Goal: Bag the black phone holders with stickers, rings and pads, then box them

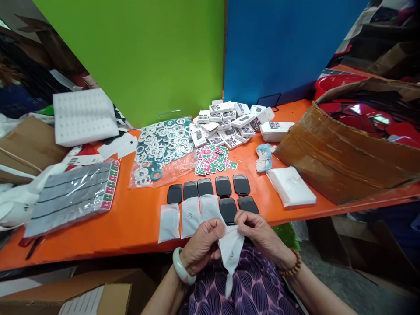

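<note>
Two hands at the near edge of the orange bench (131,223), seen from above. We see the left hand (203,245) pinching the left side of a thin white pouch (231,253) between thumb and fingers, while the right hand (259,232) pinches its far right corner. The pouch lies between the hands, in front of the lap, its lower end narrowed and hanging like a twisted tail. Whether its mouth is parted we cannot tell. Just beyond its far edge lies a flat black case (227,210); a second black case (247,204) to its right is partly hidden by the right hand. To the left, three flat white pouches (191,216) lie side by side, and five more black cases (223,186) form the far row. For handling such thin material well, we judge that a light fingertip pinch at opposite sides, with even tension, should keep the far edge straight; pulling harder on one side would likely skew or tear it. We would also ease the twist out of the tail, and keep the right fingers from nudging the neighbouring case.
</note>
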Tool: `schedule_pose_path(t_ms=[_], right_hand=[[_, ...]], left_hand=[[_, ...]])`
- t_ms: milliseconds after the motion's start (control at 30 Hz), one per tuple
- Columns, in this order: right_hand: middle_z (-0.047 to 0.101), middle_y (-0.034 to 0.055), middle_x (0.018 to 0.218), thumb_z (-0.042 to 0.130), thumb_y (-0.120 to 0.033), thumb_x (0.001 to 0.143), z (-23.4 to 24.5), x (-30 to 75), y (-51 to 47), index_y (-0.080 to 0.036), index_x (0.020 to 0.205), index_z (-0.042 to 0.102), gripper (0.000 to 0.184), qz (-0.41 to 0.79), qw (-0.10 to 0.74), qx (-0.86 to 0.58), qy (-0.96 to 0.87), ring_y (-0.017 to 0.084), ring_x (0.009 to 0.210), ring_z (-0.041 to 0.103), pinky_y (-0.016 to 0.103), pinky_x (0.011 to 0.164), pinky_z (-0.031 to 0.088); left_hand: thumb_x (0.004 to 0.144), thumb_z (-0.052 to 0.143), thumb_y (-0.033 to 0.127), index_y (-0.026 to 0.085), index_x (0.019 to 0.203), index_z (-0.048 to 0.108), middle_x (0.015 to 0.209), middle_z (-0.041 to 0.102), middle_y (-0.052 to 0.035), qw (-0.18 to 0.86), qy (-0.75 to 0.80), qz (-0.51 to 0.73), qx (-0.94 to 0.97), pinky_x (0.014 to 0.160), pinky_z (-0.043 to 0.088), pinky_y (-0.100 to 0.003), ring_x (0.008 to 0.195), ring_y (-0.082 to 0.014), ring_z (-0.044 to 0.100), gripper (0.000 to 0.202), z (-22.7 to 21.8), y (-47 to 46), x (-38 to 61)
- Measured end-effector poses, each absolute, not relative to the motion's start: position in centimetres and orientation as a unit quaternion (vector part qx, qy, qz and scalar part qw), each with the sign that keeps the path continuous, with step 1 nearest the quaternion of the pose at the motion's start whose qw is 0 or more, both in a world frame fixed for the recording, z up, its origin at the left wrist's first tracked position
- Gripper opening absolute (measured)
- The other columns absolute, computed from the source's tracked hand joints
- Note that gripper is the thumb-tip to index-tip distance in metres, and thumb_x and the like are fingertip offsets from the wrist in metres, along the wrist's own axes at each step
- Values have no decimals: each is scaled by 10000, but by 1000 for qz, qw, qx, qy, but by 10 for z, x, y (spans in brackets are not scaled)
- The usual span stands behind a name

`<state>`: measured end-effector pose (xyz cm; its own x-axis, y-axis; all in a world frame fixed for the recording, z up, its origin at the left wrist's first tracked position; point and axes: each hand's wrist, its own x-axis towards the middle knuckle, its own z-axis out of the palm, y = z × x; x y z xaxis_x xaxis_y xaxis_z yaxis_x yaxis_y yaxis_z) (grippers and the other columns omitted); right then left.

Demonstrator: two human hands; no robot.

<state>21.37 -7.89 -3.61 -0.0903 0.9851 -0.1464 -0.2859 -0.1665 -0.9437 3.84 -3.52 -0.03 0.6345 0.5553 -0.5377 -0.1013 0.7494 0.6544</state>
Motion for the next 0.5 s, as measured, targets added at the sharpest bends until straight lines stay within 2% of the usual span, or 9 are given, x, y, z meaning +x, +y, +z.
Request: schedule_pose_path(t_ms=[100, 167, 200, 300, 400, 500], right_hand=[[507, 20, 820, 595, -411, 850, -39, 228, -71, -191, 712, 536, 266, 547, 449, -475, -523, 155, 751, 477, 281, 677, 394], [542, 50, 931, 576, -331, 871, -42, 236, -64, -201, 855, 565, 131, 442, 382, -522, -621, 184, 830, 506, 321, 749, 415], [550, 64, 983, 587, -292, 863, -43, 239, -60, -207, 943, 561, 119, 384, 349, -541, -662, 201, 871, 511, 345, 780, 418], [555, 100, 1081, 650, -221, 801, -48, 239, -48, -211, 1093, 516, 321, 249, 253, -561, -748, 259, 981, 499, 414, 839, 409], [556, 114, 1069, 718, -220, 732, -47, 231, -38, -191, 1051, 514, 379, 187, 175, -579, -774, 278, 967, 498, 413, 812, 409], [552, 100, 1002, 770, -249, 662, -44, 225, -32, -190, 942, 494, 398, 183, 138, -593, -772, 264, 888, 500, 376, 751, 409]], left_hand=[[749, 685, 353, 171, 712, 648, 605, 572, 12, 728, 422, 155, 517, 540, 349, -220, 536, -103, 474, 189, 0, -27, 26], [767, 644, 255, 179, 703, 682, 700, 621, -17, 612, 439, 140, 643, 664, 380, -250, 680, -148, 529, 106, 2, -22, 19], [769, 622, 216, 182, 691, 685, 715, 625, -21, 566, 438, 125, 687, 697, 378, -261, 713, -161, 535, 106, 3, -21, 17], [758, 582, 133, 185, 688, 671, 726, 609, -16, 499, 419, 66, 756, 720, 365, -269, 711, -162, 528, 125, 4, -20, 15], [757, 591, 132, 188, 708, 657, 729, 589, -13, 478, 404, 38, 779, 714, 360, -267, 712, -162, 508, 100, 2, -22, 14], [792, 592, 175, 191, 725, 648, 749, 591, -21, 473, 389, 35, 790, 727, 363, -272, 751, -173, 510, 88, -1, -22, 14]])
